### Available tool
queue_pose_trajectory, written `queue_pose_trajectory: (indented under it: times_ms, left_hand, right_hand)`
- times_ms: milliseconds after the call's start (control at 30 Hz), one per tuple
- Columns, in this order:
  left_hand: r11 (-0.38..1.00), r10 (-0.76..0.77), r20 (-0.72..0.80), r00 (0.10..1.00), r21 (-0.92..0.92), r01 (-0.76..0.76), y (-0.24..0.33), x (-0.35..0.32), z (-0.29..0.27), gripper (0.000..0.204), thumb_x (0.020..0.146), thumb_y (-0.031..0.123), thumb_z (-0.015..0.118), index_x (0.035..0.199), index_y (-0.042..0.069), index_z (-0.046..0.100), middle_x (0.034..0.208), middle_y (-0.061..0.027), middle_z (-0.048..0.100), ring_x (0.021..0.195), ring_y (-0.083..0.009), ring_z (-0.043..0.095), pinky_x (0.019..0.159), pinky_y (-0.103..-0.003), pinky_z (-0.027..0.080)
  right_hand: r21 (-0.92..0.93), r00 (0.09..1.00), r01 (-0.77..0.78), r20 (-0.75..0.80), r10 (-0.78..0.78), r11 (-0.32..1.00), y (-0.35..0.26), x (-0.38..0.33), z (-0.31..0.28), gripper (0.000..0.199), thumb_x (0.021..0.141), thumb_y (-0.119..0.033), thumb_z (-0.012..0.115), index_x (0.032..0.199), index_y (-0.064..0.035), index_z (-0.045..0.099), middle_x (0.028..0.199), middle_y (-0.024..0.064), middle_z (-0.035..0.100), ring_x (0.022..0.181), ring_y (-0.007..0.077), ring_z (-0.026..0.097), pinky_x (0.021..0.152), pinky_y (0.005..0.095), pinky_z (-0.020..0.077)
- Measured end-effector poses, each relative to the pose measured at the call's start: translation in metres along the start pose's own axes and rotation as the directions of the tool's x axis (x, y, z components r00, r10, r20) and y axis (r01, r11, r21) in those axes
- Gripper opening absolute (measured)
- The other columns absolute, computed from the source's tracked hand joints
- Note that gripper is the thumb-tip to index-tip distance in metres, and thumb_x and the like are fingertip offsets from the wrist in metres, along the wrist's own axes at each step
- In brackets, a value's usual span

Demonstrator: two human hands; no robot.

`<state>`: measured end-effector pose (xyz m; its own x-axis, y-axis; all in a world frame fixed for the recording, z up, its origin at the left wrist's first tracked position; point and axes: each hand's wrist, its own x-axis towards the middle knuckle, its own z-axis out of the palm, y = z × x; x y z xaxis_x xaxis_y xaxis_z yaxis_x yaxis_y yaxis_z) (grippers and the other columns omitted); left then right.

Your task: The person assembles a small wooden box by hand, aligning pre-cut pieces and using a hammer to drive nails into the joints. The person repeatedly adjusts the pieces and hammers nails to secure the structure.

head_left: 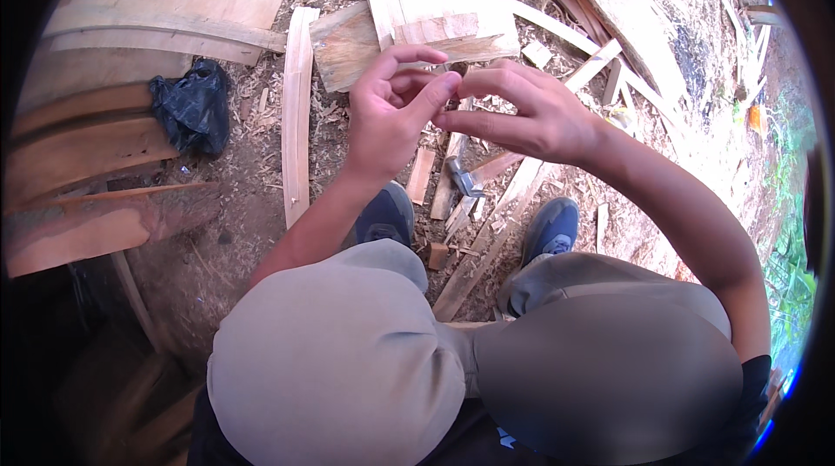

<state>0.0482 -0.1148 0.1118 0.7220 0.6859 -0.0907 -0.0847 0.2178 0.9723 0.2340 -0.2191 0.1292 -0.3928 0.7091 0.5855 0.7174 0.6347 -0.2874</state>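
Bulging left of the left hand (pixel 389 113), a black bag (pixel 193 107) hides its contents.

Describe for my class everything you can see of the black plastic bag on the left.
The bag looks like thin, dark plastic, crumpled and creased, with shiny highlights. Its shape is irregular and lumpy; whether it holds anything can't be told. It sits at the inner ends of the curved wooden boards, apparently against them, with shaving-strewn ground to its right. The left hand is well apart from it.
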Motion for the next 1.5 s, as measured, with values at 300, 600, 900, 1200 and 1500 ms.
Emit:
queue_pose_trajectory:
  times_ms: [300,600,900,1200,1500]
  left_hand:
    - [0.974,-0.037,0.055,0.998,-0.223,0.048,-0.001,0.005,0.004,0.023,0.096,0.006,0.072,0.114,-0.001,0.059,0.088,-0.0105,0.075,0.078,-0.0092,0.069,0.067,-0.021,0.053]
    - [0.992,0.011,-0.027,1.0,0.123,-0.008,0.015,0.026,-0.022,0.037,0.098,0.023,0.071,0.124,0.004,0.052,0.11,-0.0125,0.072,0.098,-0.0193,0.068,0.09,-0.031,0.053]
    - [0.666,0.125,0.275,0.953,0.689,-0.286,-0.001,0.087,-0.103,0.126,0.067,0.039,0.095,0.162,0.012,0.017,0.163,-0.0149,0.03,0.151,-0.0327,0.031,0.123,-0.051,0.031]
    - [0.531,0.106,0.348,0.932,0.773,-0.349,-0.006,0.087,-0.103,0.134,0.053,0.038,0.099,0.162,0.016,0.025,0.169,-0.0113,0.023,0.156,-0.0309,0.023,0.127,-0.05,0.024]
    - [0.452,0.136,0.38,0.915,0.798,-0.398,-0.015,0.089,-0.107,0.11,0.063,0.047,0.093,0.156,0.018,0.041,0.168,-0.0136,0.024,0.155,-0.0334,0.022,0.126,-0.051,0.024]
  right_hand:
    - [-0.009,0.992,-0.025,-0.128,0.023,1.0,0.004,0.009,-0.017,0.029,0.077,-0.009,0.075,0.105,-0.0029,0.075,0.101,0.0087,0.07,0.084,0.0206,0.071,0.067,0.0309,0.0594]
    - [0.138,0.777,-0.52,-0.334,0.534,0.843,0.035,0.003,-0.007,0.011,0.097,-0.011,0.069,0.104,-0.0038,0.066,0.102,0.0094,0.076,0.094,0.0207,0.074,0.083,0.0319,0.0596]
    - [0.461,0.291,-0.811,-0.216,0.932,0.36,0.117,0.005,-0.001,0.032,0.109,-0.028,0.049,0.115,0.0034,0.052,0.115,0.0167,0.073,0.111,0.0223,0.069,0.099,0.0358,0.0536]
    - [0.401,0.295,-0.847,-0.189,0.937,0.348,0.124,0.007,0.018,0.032,0.11,-0.029,0.05,0.115,0.003,0.049,0.122,0.0162,0.071,0.113,0.0204,0.067,0.1,0.0357,0.0538]
    - [0.388,0.353,-0.842,-0.128,0.927,0.374,0.124,0.005,0.025,0.029,0.11,-0.027,0.051,0.115,0.0012,0.05,0.12,0.015,0.072,0.115,0.0195,0.066,0.099,0.0349,0.0538]
